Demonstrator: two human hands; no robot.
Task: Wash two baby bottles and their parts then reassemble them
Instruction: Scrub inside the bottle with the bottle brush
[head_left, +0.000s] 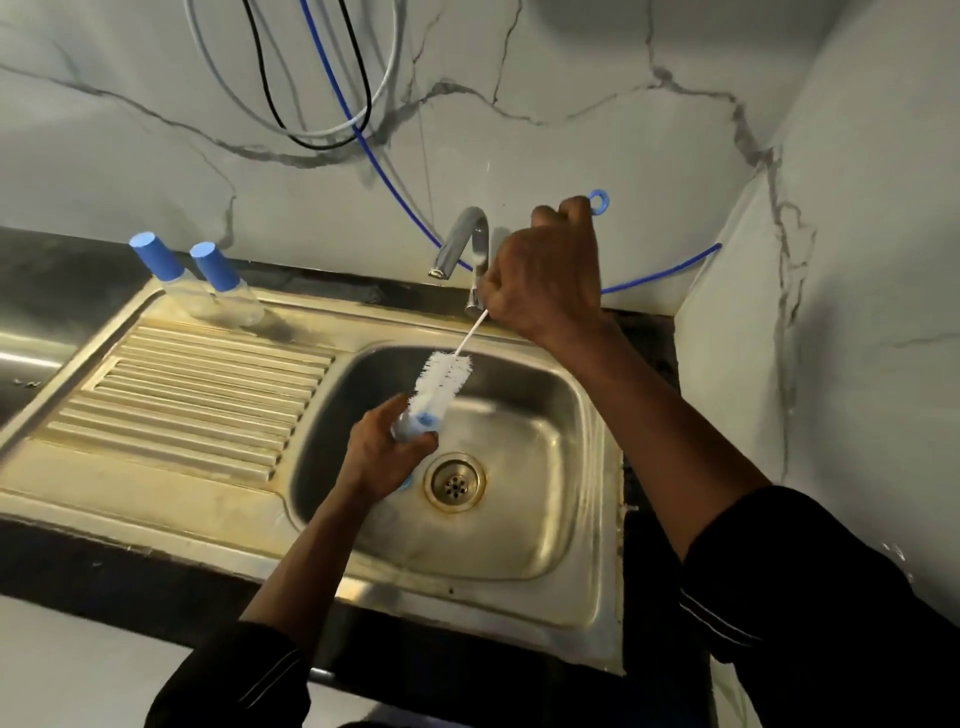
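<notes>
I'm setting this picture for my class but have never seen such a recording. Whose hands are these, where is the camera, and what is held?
No machine here: a person wears one camera on the head, looking down at their own two hands over a steel sink. The right hand grips the handle of a white brush, whose bristles reach down to the left hand. Its fingers curl round a small blue-and-clear piece, too blurred to name. Two blue-capped bottles stand on the drainer, back left. A tap stands behind the basin.

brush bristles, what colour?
White bristles, with a blue loop at the far end. Head view, the only one.
</notes>
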